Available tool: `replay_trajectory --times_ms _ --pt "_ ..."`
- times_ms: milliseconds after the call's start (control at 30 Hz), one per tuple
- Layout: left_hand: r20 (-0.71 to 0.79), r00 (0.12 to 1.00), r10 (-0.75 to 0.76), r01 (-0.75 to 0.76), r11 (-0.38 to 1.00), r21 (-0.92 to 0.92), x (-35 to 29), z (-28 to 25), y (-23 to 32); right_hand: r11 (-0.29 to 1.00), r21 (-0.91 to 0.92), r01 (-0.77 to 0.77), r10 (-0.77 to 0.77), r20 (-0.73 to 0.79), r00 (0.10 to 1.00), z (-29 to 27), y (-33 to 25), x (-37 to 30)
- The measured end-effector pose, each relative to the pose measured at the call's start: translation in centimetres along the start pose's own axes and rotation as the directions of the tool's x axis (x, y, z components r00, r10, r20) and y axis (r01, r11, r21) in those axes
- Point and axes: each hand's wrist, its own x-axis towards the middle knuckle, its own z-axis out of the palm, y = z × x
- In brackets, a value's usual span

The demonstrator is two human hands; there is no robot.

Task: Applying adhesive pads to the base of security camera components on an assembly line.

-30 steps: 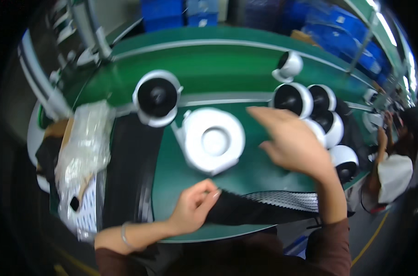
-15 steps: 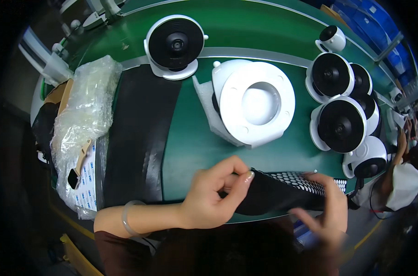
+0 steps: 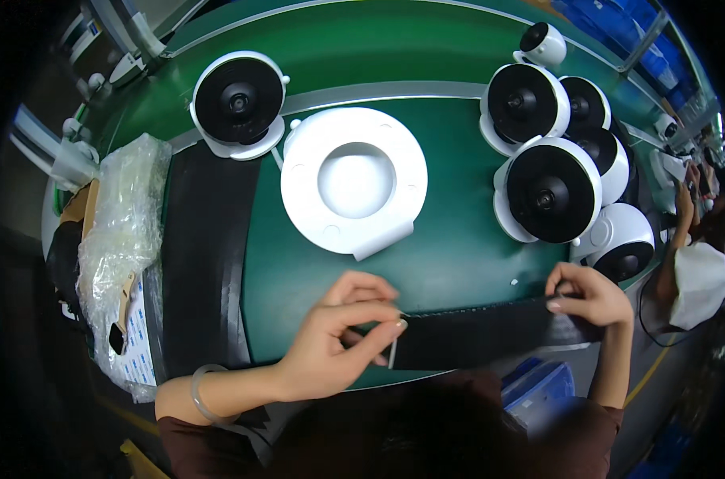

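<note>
Black and soft-looking, the strip (image 3: 474,337) spans the gap between your two hands, on the near side of the white ring (image 3: 356,231). Your hands are apart: the left hand (image 3: 338,339) pinches the strip's left end between thumb and fingers, nearer you than the ring; the right hand (image 3: 590,295) grips its upper edge toward the other end, nearer you and right of the ring. A thin pale edge shows below your left fingertips; I cannot tell whether it belongs to the strip.

The ring sits on the green table (image 3: 458,267), touched by neither hand. To its left stands a black-faced camera (image 3: 239,100), with a black mat (image 3: 207,255) and crumpled plastic wrap (image 3: 123,215) also on that side. A cluster of cameras (image 3: 550,195) stands right of the ring.

The step in hand seems to be holding the strip straight by its ends. Your next move, I judge, calls for an even pinch on both sides, so the edge doesn't twist.
</note>
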Motion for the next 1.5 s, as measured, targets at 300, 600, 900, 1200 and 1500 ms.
replay_trajectory --times_ms 300,600,900,1200,1500 --pt "0.068 0.953 -0.295 0.300 0.951 -0.078 0.1 -0.6 1.9 0.476 -0.726 0.497 -0.845 -0.221 0.487 10.7 -6.4 3.0" --pt "-0.034 0.998 -0.046 0.047 0.998 0.031 -0.7 -0.5 1.6 0.378 -0.668 0.641 -0.919 -0.185 0.349 12.2 -7.5 5.7" --pt "-0.055 0.954 0.293 -0.257 0.901 0.350 -0.5 -0.6 0.6 0.396 -0.649 0.650 -0.915 -0.219 0.339 12.6 -7.9 5.7" --pt "-0.056 0.900 0.432 -0.356 0.803 0.479 -0.4 -0.6 0.6 0.571 -0.462 0.679 -0.820 -0.282 0.498 12.3 -9.0 5.6" --pt "-0.075 0.891 0.447 -0.360 0.798 0.483 -0.3 -0.8 0.9 0.530 -0.556 0.640 -0.844 -0.280 0.457 12.8 -9.4 5.6"
